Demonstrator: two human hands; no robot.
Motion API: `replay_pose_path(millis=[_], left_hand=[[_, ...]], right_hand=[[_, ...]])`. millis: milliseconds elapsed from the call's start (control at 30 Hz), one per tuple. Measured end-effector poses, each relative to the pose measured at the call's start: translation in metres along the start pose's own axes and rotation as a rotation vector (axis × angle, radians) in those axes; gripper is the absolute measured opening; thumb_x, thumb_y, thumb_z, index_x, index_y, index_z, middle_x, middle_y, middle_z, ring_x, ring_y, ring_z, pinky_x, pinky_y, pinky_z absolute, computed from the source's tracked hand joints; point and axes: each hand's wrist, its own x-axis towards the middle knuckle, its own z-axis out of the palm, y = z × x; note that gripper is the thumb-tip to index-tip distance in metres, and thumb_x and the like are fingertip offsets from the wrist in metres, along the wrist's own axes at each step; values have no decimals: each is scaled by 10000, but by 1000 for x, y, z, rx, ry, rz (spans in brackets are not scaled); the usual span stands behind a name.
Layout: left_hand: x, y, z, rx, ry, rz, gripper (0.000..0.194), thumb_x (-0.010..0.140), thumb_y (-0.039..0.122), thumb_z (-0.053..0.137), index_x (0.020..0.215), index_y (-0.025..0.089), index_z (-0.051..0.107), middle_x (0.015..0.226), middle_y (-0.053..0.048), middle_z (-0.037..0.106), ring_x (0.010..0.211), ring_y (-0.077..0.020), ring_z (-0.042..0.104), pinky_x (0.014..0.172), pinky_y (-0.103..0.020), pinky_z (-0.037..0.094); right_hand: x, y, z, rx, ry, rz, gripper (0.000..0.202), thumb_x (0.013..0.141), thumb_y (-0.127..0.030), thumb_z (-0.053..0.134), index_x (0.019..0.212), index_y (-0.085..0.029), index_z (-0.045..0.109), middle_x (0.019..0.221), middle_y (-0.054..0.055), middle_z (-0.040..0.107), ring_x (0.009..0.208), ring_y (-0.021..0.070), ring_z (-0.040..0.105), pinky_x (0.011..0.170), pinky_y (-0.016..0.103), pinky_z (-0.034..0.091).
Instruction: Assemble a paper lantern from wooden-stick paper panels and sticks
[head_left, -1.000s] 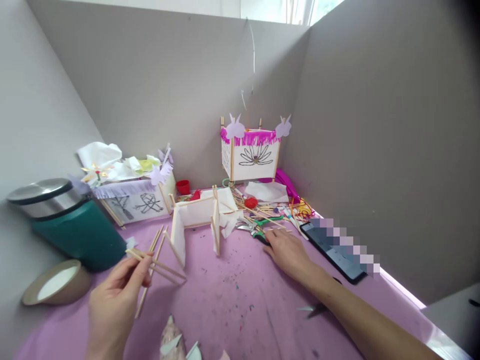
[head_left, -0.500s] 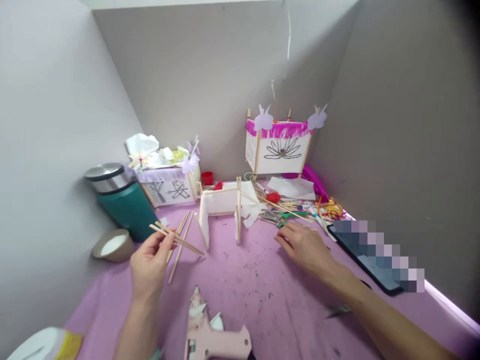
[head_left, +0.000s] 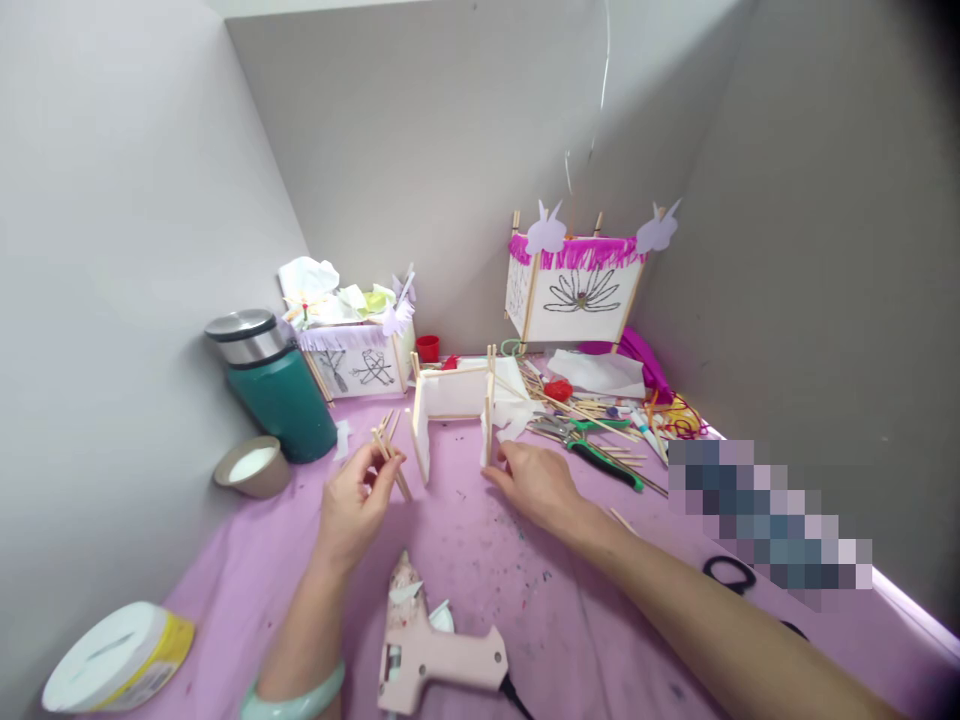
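Note:
My left hand (head_left: 358, 497) is closed around a few thin wooden sticks (head_left: 402, 480), which slant down over the purple cloth left of a small stick frame (head_left: 456, 416). That frame stands upright with white paper on three sides and its front side open. At the lower front corner of its right panel, the thumb and fingers of my right hand (head_left: 541, 488) are closed on the post; the exact contact is partly hidden. Below and between my hands lies a pink hot glue gun (head_left: 442, 650), nozzle pointing away from me.
A green flask (head_left: 281, 400) and a bowl of white material (head_left: 253, 468) stand left, a tub (head_left: 120, 655) nearer. Finished paper lanterns (head_left: 581, 292) stand behind. Green-handled pliers (head_left: 604, 465), loose sticks and a pixelated area are right. Black scissor handles (head_left: 729, 574) lie near my right forearm.
My right hand has moved left from beside the pliers to the frame's right panel. My left hand has moved closer to the frame with its sticks. The view has shifted slightly.

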Motion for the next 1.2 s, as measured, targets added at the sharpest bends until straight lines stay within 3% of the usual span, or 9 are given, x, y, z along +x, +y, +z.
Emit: replay_pose_path(millis=[133,300,567,833,1200], left_hand=[[0,-6,6,74,-86,-19,204,851,368,508,856,186,600,738,-1,667,589,-118,579,566,-211,426],[2,-11,15,136,-148,2,200,824,350,532,869,197,653,666,28,648,561,-113,563,568,-210,413],[8,-16,25,263,-97,70,252,803,336,541,606,187,593,551,31,558,525,-104,496,531,-213,345],[11,-17,20,298,-20,17,277,802,363,520,628,176,626,582,10,577,539,-114,509,542,-228,349],[12,-14,20,362,-32,-56,288,790,385,516,601,201,631,563,9,607,522,-130,533,526,-232,341]], right_hand=[[6,-7,12,-43,47,34,326,877,-478,500,911,-186,640,838,59,724,769,212,668,612,285,367],[5,-7,18,-50,72,30,259,919,-329,431,930,-186,646,903,52,723,801,188,668,634,280,372],[1,12,13,-71,78,85,285,908,-355,440,843,-191,664,810,68,724,752,193,659,616,276,354],[1,21,13,-79,95,100,291,912,-353,428,815,-202,656,794,53,723,751,196,660,591,275,332],[0,21,13,-56,40,92,274,911,-381,455,878,-197,656,858,60,725,789,194,661,618,277,355]])
